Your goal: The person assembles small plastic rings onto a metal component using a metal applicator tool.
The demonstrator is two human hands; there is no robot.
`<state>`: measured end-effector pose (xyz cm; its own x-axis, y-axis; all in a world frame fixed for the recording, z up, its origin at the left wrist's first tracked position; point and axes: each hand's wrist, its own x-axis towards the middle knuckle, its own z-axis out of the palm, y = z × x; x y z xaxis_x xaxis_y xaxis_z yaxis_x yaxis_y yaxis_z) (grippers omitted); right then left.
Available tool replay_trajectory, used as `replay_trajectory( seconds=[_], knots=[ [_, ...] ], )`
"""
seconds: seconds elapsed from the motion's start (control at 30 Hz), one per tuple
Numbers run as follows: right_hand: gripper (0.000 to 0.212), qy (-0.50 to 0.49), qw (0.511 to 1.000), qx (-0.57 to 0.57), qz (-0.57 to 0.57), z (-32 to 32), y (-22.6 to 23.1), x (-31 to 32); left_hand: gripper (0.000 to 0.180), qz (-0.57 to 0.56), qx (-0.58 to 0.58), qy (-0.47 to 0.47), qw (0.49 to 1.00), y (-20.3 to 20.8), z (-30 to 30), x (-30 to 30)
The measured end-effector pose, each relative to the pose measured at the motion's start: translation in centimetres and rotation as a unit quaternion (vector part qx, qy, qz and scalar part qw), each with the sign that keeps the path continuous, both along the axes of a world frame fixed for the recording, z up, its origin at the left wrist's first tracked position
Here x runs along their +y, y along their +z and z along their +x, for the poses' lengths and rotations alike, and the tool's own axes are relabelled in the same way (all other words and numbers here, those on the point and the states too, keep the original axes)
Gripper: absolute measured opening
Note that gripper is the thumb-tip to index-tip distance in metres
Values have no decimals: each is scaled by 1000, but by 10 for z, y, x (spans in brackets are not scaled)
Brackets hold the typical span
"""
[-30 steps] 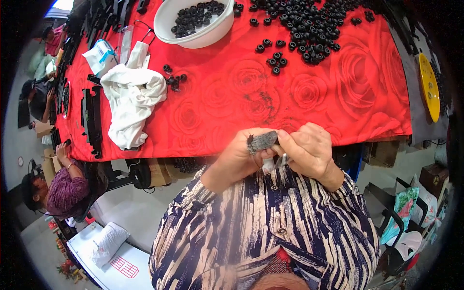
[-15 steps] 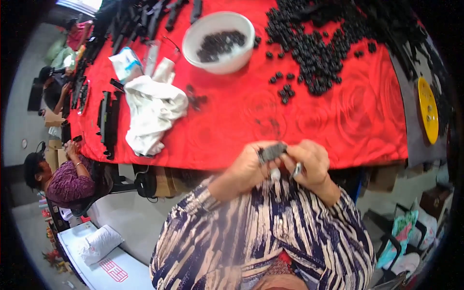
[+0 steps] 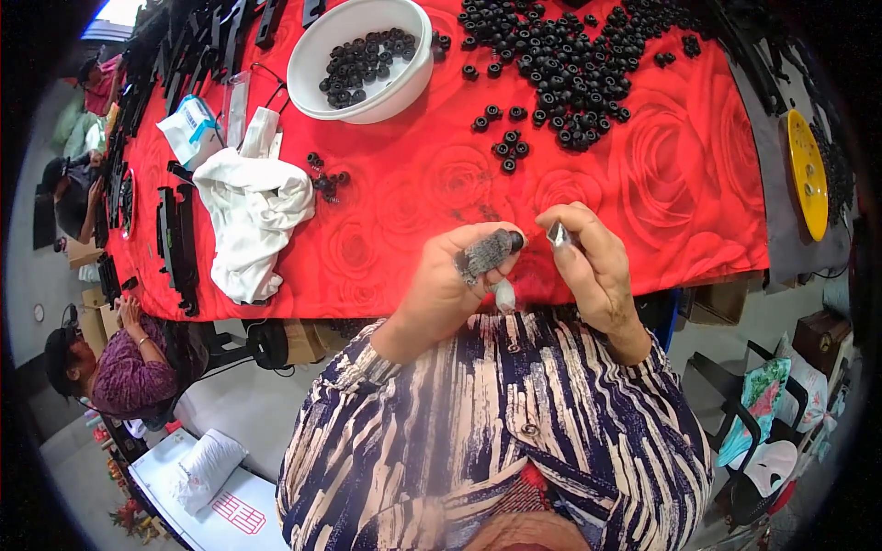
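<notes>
Just over the table's front edge, my left hand (image 3: 441,280) is closed round a rough, speckled grey pad (image 3: 487,255). A small black round part (image 3: 515,241) shows at its fingertips, and a whitish tip (image 3: 504,296) sticks out below; I cannot make out what that is. My right hand (image 3: 593,271), a little apart, pinches a small shiny metal piece (image 3: 558,235) between thumb and fingers. Black ring-like parts (image 3: 574,83) lie heaped beyond my hands. More of them sit in a white bowl (image 3: 418,78).
A red rose-patterned cloth (image 3: 680,202) covers the table. To the left lie a crumpled white cloth (image 3: 253,216), a tissue pack (image 3: 191,131) and long black parts (image 3: 175,248). A yellow plate (image 3: 807,174) stands far right. A person in purple (image 3: 138,376) sits at left.
My hands have come apart: the right has moved up and away from the left, with the metal piece still in it. The grey pad has turned in my left hand. The whole view has shifted slightly.
</notes>
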<state>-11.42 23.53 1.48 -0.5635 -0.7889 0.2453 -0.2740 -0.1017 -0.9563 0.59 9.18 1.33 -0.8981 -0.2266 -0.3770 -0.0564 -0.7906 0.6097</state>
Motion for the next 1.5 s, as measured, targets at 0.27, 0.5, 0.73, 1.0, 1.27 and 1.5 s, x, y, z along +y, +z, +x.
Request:
replay_trajectory(
  seconds=[0.27,0.5,0.73,1.0,1.27,1.5],
  knots=[
    [19,-28,998,37,46,1,-3,-11,23,3,12,-21,1000,3,-2,-4],
    [18,-32,996,41,67,1,-1,-11,22,-2,8,-29,1000,0,-3,-5],
    [19,-16,997,44,62,-4,-8,-9,22,-24,-20,-46,998,-2,-4,-7],
    [21,7,998,36,55,-9,-9,-7,22,-27,-40,-49,998,-7,-3,-8],
    [23,142,984,106,-5,-15,-14,-6,19,74,-78,-32,994,-12,-4,-7],
    [29,-12,998,58,-12,-7,-7,-8,18,244,10,-80,966,-11,-8,-9]
  ],
)
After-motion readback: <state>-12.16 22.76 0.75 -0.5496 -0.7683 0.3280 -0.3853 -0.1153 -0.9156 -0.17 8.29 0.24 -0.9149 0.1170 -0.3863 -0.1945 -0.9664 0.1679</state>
